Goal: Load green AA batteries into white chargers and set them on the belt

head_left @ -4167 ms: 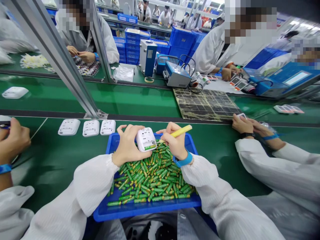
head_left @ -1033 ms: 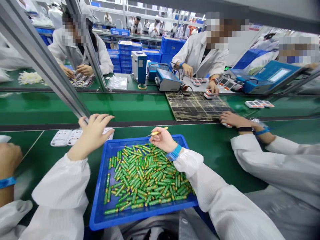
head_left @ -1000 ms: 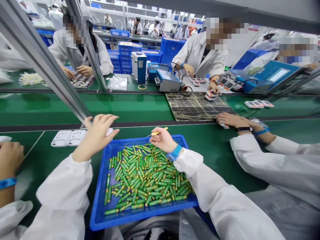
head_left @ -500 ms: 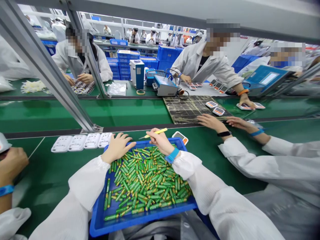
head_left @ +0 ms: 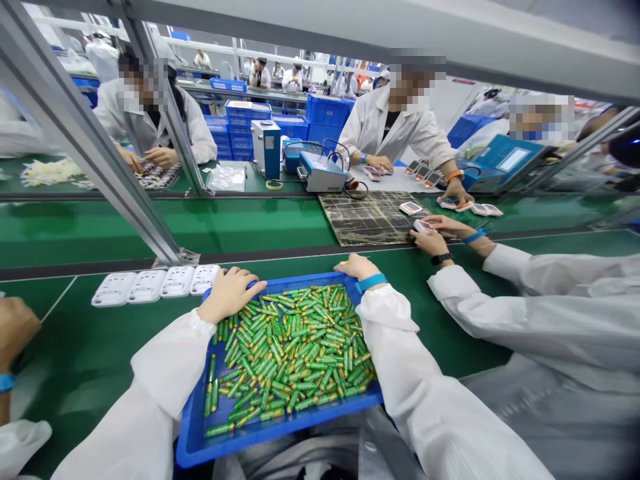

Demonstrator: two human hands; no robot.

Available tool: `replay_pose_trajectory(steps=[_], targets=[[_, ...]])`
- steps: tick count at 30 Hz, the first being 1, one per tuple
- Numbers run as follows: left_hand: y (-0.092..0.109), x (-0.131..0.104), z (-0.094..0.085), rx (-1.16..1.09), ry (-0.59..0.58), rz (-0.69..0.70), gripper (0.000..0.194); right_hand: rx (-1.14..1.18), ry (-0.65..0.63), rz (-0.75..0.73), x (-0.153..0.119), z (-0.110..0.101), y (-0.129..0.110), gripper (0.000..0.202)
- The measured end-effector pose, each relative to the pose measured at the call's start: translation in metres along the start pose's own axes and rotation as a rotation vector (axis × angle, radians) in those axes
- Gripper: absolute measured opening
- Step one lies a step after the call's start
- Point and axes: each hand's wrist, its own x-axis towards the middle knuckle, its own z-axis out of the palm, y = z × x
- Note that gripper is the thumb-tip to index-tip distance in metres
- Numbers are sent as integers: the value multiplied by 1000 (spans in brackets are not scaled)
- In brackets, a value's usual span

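Note:
A blue tray (head_left: 280, 427) full of green and gold batteries (head_left: 290, 353) is in front of me. My left hand (head_left: 231, 293) rests over its far left corner, fingers stretched and thumb apart, close to the white plastic housings. At the far right corner is my right hand (head_left: 359, 268), its fingers closed. A small piece of a thin yellow-handled tool (head_left: 344, 263) shows at those fingers; most of it is hidden. Whether this hand also touches the tray rim, I cannot tell.
Several white housings (head_left: 147, 285) lie in a row left of the tray. On the right a co-worker's hands (head_left: 434, 239) hold a small white device above a dark mat (head_left: 363, 217). A metal post (head_left: 145, 193) rises at left. Another worker reaches across the green belt (head_left: 260, 223).
My right hand has moved right, from above the batteries to the tray's far right corner. The white and orange device there no longer shows. The neighbour's hands have picked up a device.

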Motion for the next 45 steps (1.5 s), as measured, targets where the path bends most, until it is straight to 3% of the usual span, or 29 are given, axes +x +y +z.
replay_pose_trajectory(steps=[4, 9, 11, 13, 14, 16, 18, 20, 22, 25, 28, 33, 38, 40, 43, 45], targets=[[-2, 0, 3, -6, 18, 4, 48, 47, -4, -13, 19, 6, 9, 38], [-2, -1, 6, -76, 94, 13, 43, 127, 215, -91, 17, 10, -1, 27], [0, -2, 5, -135, 170, 51, 45, 313, 363, -180, 7, 4, -11, 25], [4, -5, 1, -211, 267, 114, 55, 684, 347, -306, -13, -2, -25, 33], [7, -6, -1, -252, 312, 148, 62, 900, 221, -366, -25, -5, -34, 38], [14, -11, -6, -346, 382, 201, 75, 1240, -303, -442, -52, -6, -52, 39], [24, -16, -12, -443, 389, 232, 90, 1379, -860, -449, -76, -2, -67, 37], [33, -22, -16, -520, 333, 269, 99, 1432, -1187, -390, -91, 7, -76, 39], [42, -26, -17, -570, 273, 313, 99, 1481, -1302, -324, -96, 18, -80, 45], [51, -28, -16, -627, 211, 346, 91, 1483, -1363, -253, -91, 34, -81, 59], [54, -26, -15, -668, 161, 332, 106, 1433, -1388, -210, -87, 46, -81, 61], [51, -24, -15, -733, 178, 337, 105, 1451, -1272, -186, -94, 56, -90, 52], [45, -26, -11, -659, 362, 312, 97, 1533, -1036, -202, -100, 57, -93, 40], [45, -27, -12, -577, 398, 274, 88, 1523, -817, -184, -96, 52, -88, 44], [45, -28, -14, -435, 353, 233, 76, 1504, -216, -257, -86, 40, -77, 35], [46, -27, -15, -344, 326, 227, 71, 1478, 61, -345, -82, 32, -70, 23]])
